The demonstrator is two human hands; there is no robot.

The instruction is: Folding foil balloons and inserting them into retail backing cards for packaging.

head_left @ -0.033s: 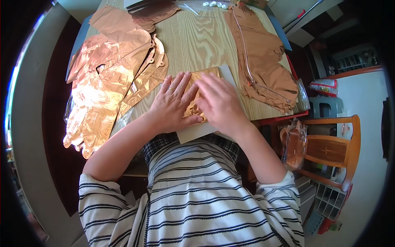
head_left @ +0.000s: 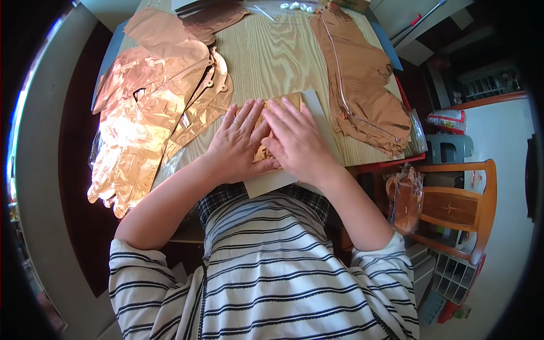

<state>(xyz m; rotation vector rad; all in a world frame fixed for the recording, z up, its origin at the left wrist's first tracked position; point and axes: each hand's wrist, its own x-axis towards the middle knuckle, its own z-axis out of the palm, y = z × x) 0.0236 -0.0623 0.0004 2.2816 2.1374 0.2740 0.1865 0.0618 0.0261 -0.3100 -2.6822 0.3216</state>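
Note:
At the table's near edge, a folded copper-coloured foil balloon (head_left: 262,153) lies on a white card (head_left: 273,182). Flat on the foil rests my left hand (head_left: 235,141), fingers stretched out, a ring on one of them. My right hand (head_left: 299,139) lies beside it with fingers extended, pressing on the right part of the foil. The fingertips of both hands come close together near the far end of the foil. Most of the folded piece is hidden under my hands.
Flat foil balloons (head_left: 153,73) with small tabs are piled on the wooden table's (head_left: 272,51) left side, overhanging its edge. More matte copper foil (head_left: 362,73) lies on the right. White straws (head_left: 263,12) and small white pieces (head_left: 297,7) sit at the back. A wooden chair (head_left: 453,207) stands right.
My right hand, blurred by motion before, has come to rest with its fingers straighter on the foil. The left hand stays in place.

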